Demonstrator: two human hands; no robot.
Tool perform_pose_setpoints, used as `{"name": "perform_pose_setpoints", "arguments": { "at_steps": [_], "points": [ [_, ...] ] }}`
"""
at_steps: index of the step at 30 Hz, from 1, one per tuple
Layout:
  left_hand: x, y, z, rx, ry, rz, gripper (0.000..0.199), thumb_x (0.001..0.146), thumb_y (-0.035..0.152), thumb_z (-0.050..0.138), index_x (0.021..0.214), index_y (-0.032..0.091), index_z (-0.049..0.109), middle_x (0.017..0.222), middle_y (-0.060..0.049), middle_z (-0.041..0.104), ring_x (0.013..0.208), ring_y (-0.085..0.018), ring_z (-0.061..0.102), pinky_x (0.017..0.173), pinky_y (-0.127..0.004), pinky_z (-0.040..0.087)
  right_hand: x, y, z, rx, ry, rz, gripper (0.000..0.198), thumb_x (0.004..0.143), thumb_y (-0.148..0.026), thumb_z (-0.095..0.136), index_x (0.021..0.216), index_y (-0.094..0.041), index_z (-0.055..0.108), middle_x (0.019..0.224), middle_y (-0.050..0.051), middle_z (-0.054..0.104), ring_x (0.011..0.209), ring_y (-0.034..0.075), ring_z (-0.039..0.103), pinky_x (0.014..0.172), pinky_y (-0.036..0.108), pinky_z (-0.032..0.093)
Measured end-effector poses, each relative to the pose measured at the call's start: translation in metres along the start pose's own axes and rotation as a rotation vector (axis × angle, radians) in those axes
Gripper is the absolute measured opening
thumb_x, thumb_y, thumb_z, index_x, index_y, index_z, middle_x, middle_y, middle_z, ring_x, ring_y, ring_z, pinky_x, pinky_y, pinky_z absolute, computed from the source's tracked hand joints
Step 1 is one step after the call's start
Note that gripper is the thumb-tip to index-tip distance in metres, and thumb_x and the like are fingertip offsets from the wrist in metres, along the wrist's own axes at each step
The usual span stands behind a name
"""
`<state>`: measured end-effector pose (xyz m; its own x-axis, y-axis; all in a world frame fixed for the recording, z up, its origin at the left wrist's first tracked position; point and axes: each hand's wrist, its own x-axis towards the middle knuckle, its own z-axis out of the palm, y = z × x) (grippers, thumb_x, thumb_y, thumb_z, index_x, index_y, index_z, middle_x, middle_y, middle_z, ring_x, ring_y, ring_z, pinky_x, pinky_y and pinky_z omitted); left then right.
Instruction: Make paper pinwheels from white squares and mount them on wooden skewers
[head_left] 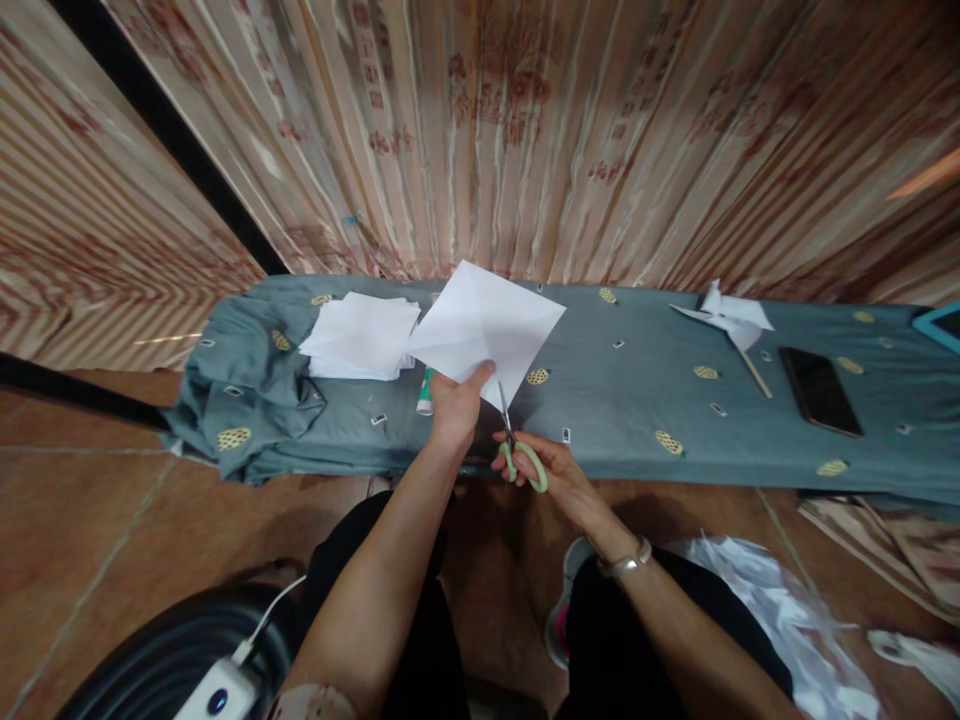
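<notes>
My left hand (457, 402) pinches a square white sheet of paper (491, 315) near its lower corner, thumb on top. Faint crease lines cross the sheet. My right hand (551, 465) grips scissors (534, 466) with pale green handles. Their blades point up at the paper's lower corner, and the tips overlap the sheet there. Partly hidden behind my left hand lies a green and white tube (425, 392). Left of the held sheet is a stack of white paper (361, 338).
A cloth-covered bench (622, 400) runs across the view before a patterned curtain (510, 130). On its right lie a paper pinwheel on a stick (731, 322) and a black phone (820, 390). A clear bag of white paper pieces (780, 610) and a white power bank (221, 692) sit below.
</notes>
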<state>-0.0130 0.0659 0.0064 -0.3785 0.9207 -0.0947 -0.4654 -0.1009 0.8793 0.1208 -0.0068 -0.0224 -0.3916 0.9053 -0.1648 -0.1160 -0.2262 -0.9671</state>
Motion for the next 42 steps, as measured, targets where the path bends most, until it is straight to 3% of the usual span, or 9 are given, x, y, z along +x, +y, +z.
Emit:
{"name": "perform_pose_setpoints", "arguments": {
  "at_steps": [10, 24, 34, 42],
  "points": [
    [-0.0008, 0.0003, -0.0004, 0.004, 0.0, 0.001, 0.042, 0.053, 0.02, 0.077, 0.094, 0.012, 0.07, 0.085, -0.008, 0.074, 0.078, -0.02, 0.067, 0.08, -0.033, 0.05, -0.0007, -0.0015, 0.0001, -0.003, 0.022, 0.0, 0.048, 0.073, -0.05, 0.07, 0.109, -0.019, 0.067, 0.083, 0.004, 0.069, 0.07, 0.013, 0.06, 0.064, 0.026, 0.048],
    [0.0011, -0.0026, -0.0022, 0.064, 0.024, -0.011, 0.028, 0.052, 0.019, 0.077, 0.078, 0.011, 0.07, 0.085, -0.009, 0.073, 0.077, -0.02, 0.066, 0.078, -0.033, 0.051, -0.0001, -0.001, 0.002, 0.013, 0.067, 0.048, 0.046, 0.068, -0.047, 0.075, 0.105, -0.021, 0.069, 0.079, 0.001, 0.067, 0.065, 0.011, 0.058, 0.064, 0.025, 0.048],
    [0.0, 0.0001, -0.0039, 0.05, 0.004, 0.021, 0.036, 0.054, 0.019, 0.076, 0.088, 0.011, 0.071, 0.085, -0.009, 0.074, 0.08, -0.021, 0.067, 0.08, -0.033, 0.05, -0.0001, 0.0039, 0.003, 0.012, 0.079, 0.034, 0.046, 0.069, -0.047, 0.074, 0.107, -0.021, 0.068, 0.076, 0.001, 0.066, 0.064, 0.011, 0.057, 0.062, 0.025, 0.047],
    [0.0016, -0.0002, -0.0038, 0.053, 0.021, 0.025, 0.03, 0.054, 0.017, 0.076, 0.083, 0.012, 0.071, 0.084, -0.007, 0.074, 0.077, -0.02, 0.067, 0.08, -0.032, 0.051, -0.0013, 0.0037, 0.0031, 0.014, 0.094, 0.054, 0.049, 0.068, -0.048, 0.075, 0.108, -0.02, 0.068, 0.074, 0.001, 0.067, 0.063, 0.011, 0.058, 0.064, 0.026, 0.048]
  ]
}}
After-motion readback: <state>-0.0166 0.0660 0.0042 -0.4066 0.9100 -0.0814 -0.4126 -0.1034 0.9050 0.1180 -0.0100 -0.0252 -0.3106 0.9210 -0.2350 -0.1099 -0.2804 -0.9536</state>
